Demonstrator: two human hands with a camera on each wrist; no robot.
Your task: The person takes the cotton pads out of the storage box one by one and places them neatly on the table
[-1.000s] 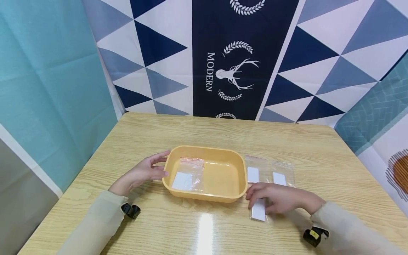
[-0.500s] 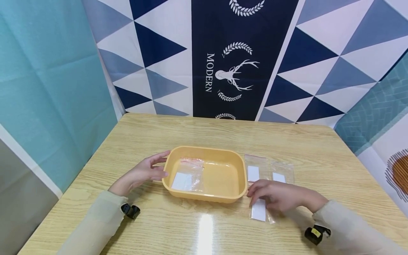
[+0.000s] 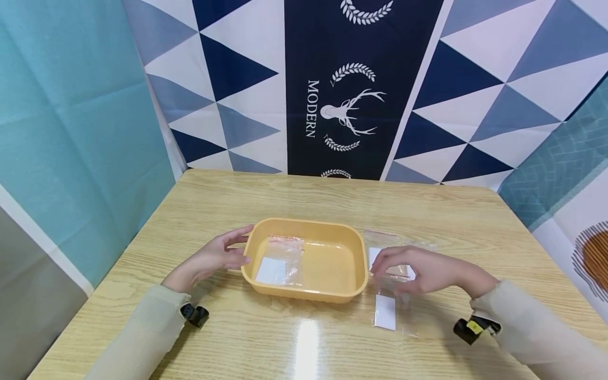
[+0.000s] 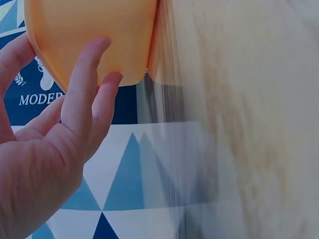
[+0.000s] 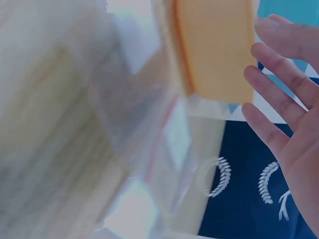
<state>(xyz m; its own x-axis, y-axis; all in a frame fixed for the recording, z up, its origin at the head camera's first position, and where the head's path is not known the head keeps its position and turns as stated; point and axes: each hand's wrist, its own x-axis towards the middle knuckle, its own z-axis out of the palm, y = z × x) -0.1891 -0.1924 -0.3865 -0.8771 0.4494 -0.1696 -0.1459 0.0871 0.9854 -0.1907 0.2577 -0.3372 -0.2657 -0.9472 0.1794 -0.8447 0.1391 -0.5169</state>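
Observation:
A yellow plastic basin [image 3: 334, 264] stands on the table. Inside its left half lies a clear zip bag [image 3: 293, 264] with a white card [image 3: 271, 271]. My left hand [image 3: 219, 257] rests its spread fingers against the basin's left end; the left wrist view shows the fingertips at the basin wall [image 4: 94, 25]. My right hand [image 3: 425, 268] hovers by the basin's right end, holding nothing, its fingers extended in the right wrist view. Whether they touch the basin is unclear. Under and beside it lie a front clear bag with a white card [image 3: 385, 312] and two bags behind, partly hidden.
The wooden table [image 3: 228, 338] reaches a patterned cloth backdrop [image 3: 356, 105] at the back. A teal cloth [image 3: 85, 121] hangs on the left. Each wrist carries a black strap mount, such as the left mount [image 3: 195, 314].
My right hand has lifted off the front bag and moved back over the rear bags, uncovering more of the front one. My left hand and the basin have stayed put.

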